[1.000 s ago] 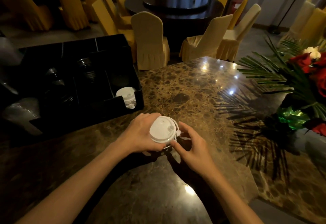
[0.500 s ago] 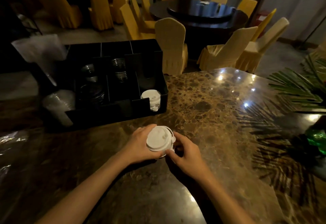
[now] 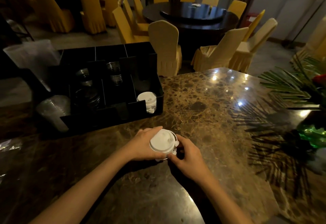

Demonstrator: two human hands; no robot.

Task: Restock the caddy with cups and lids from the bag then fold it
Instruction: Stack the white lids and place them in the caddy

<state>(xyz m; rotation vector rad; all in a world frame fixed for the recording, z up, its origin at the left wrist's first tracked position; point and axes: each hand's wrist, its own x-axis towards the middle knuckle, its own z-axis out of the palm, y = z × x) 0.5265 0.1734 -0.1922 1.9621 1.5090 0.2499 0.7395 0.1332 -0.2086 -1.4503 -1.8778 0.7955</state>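
Two lid stacks (image 3: 162, 143), one in caddy (image 3: 112, 118)

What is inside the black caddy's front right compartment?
A short stack of white lids lies on its side in the caddy. The caddy's front wall covers the stack's lower part, so the count and anything beneath cannot be seen.

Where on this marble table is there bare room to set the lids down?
Bare marble lies between the black caddy and the palm arrangement, and right of the right hand. Left of the left hand, clear cups and caddy crowd the table.
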